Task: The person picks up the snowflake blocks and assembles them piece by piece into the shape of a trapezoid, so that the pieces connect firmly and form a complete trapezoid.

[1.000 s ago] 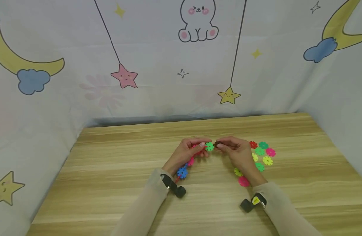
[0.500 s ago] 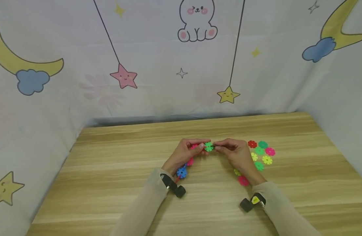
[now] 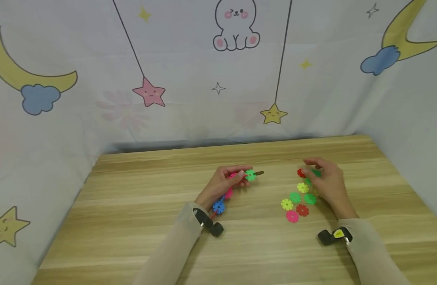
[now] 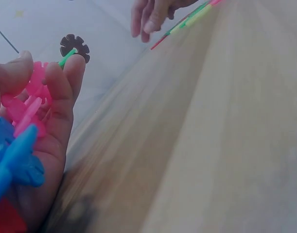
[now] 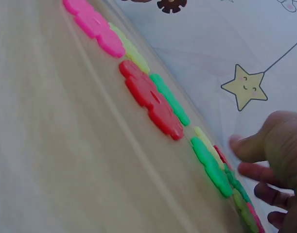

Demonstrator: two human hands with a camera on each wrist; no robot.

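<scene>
The person's left hand (image 3: 223, 183) holds a chain of linked snowflake discs (image 3: 228, 190) just above the wooden surface (image 3: 140, 206). Its grip is closed on the chain: thumb and fingers (image 4: 65, 82) pinch the pink discs near the top, where a green disc (image 3: 250, 175) is slotted in and a small brown disc (image 3: 259, 173) sticks out at the very end. The lower part of the chain runs down past the palm, with a blue disc (image 3: 219, 207) hanging by the wrist and a bit of red below it.

The right hand (image 3: 327, 182) is well apart from the left, over the far end of a loose scatter of discs (image 3: 299, 198) lying flat on the surface. Its fingers are loosely bent, tips down among a red disc (image 3: 301, 172) and a green one beside it. From where I stand its grip looks apart, with nothing pinched; the wrist view shows the fingertips (image 5: 245, 148) just above the row of flat discs. The nearer loose discs, yellow (image 3: 286, 204), pink (image 3: 292, 216), red and green, lie untouched between the two forearms. Each wrist carries a small black camera (image 3: 213, 227).

A printed curtain (image 3: 218, 79) with stars, moons and a rabbit hangs behind the surface.
</scene>
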